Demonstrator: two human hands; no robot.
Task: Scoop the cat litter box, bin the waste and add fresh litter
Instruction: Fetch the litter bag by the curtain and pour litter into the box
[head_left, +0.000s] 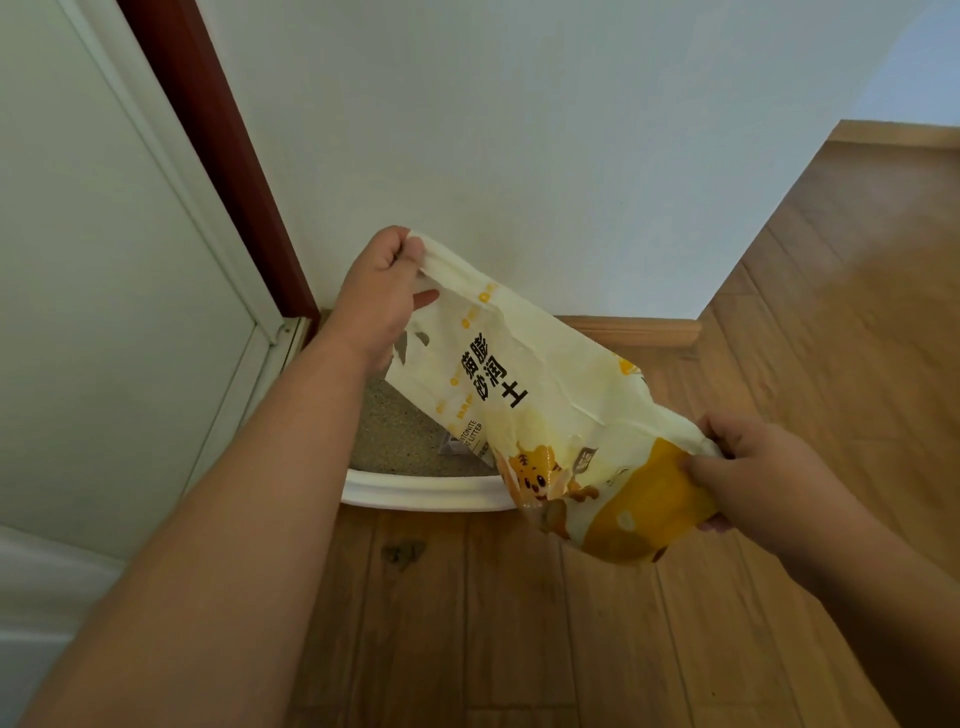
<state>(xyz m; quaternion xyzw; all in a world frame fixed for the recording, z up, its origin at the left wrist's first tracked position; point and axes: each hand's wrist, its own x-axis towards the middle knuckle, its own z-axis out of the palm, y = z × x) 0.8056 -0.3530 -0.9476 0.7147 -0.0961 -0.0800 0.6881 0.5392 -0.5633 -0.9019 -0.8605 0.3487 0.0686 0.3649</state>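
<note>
Two hands hold a cream and yellow litter bag (545, 415) slantwise above the litter box (415, 493). At the far left, the left hand (379, 296) pinches the bag's upper end between curled fingers and thumb. At the near right, the right hand (753, 473) grips the bag's yellow lower end, fingers wrapped round it. White-rimmed and holding grey litter (389, 431), the box sits on the wooden floor (519, 623) against the white wall (519, 130), just right of a door frame (218, 156).
</note>
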